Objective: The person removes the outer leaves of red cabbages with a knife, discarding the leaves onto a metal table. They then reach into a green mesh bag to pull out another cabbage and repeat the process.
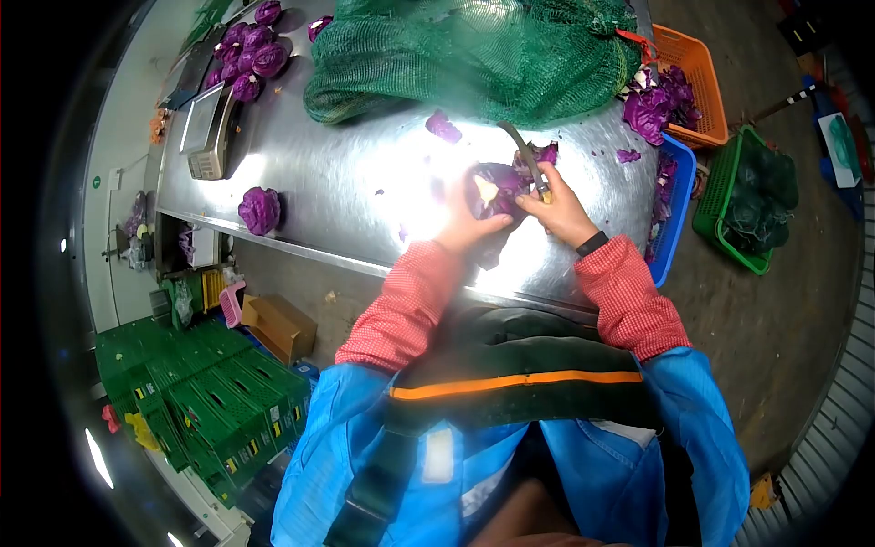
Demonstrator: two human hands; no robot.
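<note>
left hand (464, 226): blurred | mesh sack (474, 64): cut off | crate labels (276, 421): illegible

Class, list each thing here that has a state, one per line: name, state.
Left hand: gripping cabbage
Right hand: gripping knife
Held cabbage: pale core showing
Knife: blade exposed
Green netting: lying on table
Orange basket: holding purple leaves
Blue basket: holding purple leaves
Cardboard box: open
Green crates: stacked
Scale: on or off, cannot tell

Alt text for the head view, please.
The left hand holds a purple cabbage over a metal table; the right hand holds a knife. Beyond lies green netting, with other cabbages and a scale left, crates right.
</note>
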